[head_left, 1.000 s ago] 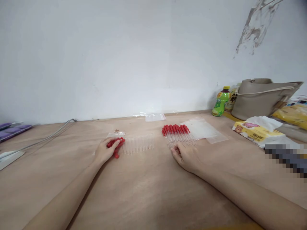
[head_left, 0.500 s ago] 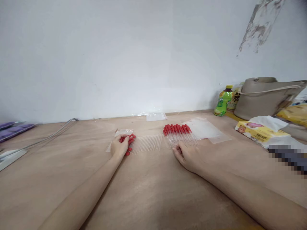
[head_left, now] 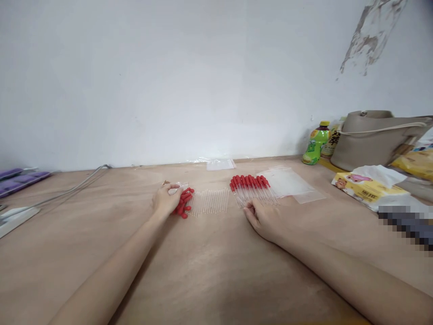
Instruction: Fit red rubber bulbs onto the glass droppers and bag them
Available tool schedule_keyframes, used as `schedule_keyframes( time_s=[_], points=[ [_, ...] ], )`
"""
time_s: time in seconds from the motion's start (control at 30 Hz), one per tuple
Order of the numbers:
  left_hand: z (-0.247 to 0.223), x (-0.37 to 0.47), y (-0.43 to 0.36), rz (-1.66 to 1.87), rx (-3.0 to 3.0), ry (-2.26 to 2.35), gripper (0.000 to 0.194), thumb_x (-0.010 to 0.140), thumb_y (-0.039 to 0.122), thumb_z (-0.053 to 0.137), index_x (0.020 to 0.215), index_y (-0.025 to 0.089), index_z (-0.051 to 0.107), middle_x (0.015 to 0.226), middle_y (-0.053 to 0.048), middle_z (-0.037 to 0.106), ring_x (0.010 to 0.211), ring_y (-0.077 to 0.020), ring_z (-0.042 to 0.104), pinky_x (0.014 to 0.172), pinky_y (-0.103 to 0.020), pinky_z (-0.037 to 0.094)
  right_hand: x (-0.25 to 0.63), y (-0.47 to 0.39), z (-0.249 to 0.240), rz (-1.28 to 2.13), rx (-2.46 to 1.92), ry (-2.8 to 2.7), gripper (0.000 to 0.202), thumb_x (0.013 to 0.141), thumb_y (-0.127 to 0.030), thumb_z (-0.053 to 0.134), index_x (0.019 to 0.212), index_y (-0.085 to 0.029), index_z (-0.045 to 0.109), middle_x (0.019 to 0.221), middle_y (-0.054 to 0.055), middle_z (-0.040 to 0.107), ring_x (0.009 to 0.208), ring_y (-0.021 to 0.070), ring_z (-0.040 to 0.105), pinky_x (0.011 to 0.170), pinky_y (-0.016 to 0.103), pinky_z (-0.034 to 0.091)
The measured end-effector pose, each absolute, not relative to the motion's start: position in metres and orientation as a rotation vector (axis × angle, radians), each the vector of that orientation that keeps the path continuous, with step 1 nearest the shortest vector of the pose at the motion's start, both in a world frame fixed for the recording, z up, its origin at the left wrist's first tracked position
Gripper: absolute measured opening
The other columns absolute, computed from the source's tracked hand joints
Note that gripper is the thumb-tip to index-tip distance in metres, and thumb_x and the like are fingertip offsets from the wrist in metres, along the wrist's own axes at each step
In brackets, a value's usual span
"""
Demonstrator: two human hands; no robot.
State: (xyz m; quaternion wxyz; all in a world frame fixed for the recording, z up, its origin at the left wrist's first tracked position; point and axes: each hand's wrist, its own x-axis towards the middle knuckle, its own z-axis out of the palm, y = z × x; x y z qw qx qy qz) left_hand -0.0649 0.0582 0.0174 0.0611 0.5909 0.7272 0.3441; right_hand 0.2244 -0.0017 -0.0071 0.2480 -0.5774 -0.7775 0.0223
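Note:
My left hand (head_left: 165, 201) is at the left of the work area, its thumb and forefinger apart beside a loose pile of red rubber bulbs (head_left: 183, 205). Part of a clear plastic bag (head_left: 184, 185) shows behind its fingers. Right of the pile, thin clear tubes (head_left: 210, 201) lie side by side in a row. Further right are droppers with red bulbs (head_left: 249, 181) fitted on their far ends, bunched together. My right hand (head_left: 265, 221) rests at the near ends of these droppers with curled fingers; whether anything is inside them is hidden.
Flat clear bags (head_left: 287, 181) lie right of the droppers, and another bag (head_left: 220, 164) lies by the wall. At right stand a green bottle (head_left: 316, 143), a grey handbag (head_left: 367, 140) and a tissue pack (head_left: 370, 187). A cable (head_left: 79, 184) and purple trays (head_left: 25, 184) are at left.
My left hand has loosened from the red bulbs and shifted slightly left; more of the pile shows now. My right hand has stayed in place.

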Motion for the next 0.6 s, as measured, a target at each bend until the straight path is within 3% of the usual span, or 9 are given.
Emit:
schedule_keyframes(
  time_s=[0.17, 0.4, 0.5, 0.6],
  points=[
    [0.043, -0.068, 0.077, 0.787, 1.808, 2.220, 0.026, 0.060, 0.044, 0.063, 0.076, 0.023, 0.066, 0.078, -0.002, 0.067, 0.083, -0.0236, 0.060, 0.069, -0.027, 0.041, 0.225, -0.002, -0.007, 0.054, -1.558, -2.119, 0.017, 0.084, -0.030, 0.040, 0.086, -0.019, 0.053, 0.070, 0.001, 0.062, 0.063, 0.0152, 0.055, 0.053, 0.025, 0.025],
    [0.040, -0.058, 0.095, 0.687, 1.787, 2.187, 0.009, 0.053, 0.028, 0.067, 0.056, 0.021, 0.062, 0.048, 0.000, 0.061, 0.062, -0.0217, 0.061, 0.062, -0.028, 0.042, 0.226, 0.002, -0.016, 0.092, -1.514, -2.093, 0.016, 0.084, -0.030, 0.040, 0.084, -0.019, 0.052, 0.072, 0.000, 0.062, 0.063, 0.0148, 0.055, 0.054, 0.025, 0.028],
    [0.034, -0.062, 0.094, 0.808, 1.781, 2.165, 0.013, 0.058, 0.032, 0.063, 0.062, 0.020, 0.061, 0.054, -0.001, 0.062, 0.060, -0.0213, 0.061, 0.058, -0.028, 0.043, 0.226, 0.001, -0.014, 0.044, -1.524, -2.083, 0.016, 0.083, -0.029, 0.041, 0.082, -0.019, 0.053, 0.069, 0.000, 0.061, 0.062, 0.0154, 0.055, 0.055, 0.026, 0.030],
    [0.029, -0.067, 0.090, 1.021, 1.821, 2.099, 0.021, 0.067, 0.038, 0.057, 0.073, 0.018, 0.060, 0.073, -0.004, 0.065, 0.070, -0.0209, 0.061, 0.062, -0.028, 0.045, 0.226, 0.003, -0.016, -0.006, -1.466, -2.049, 0.015, 0.082, -0.028, 0.042, 0.080, -0.018, 0.053, 0.074, 0.003, 0.060, 0.068, 0.0168, 0.055, 0.059, 0.026, 0.034]
  ],
)
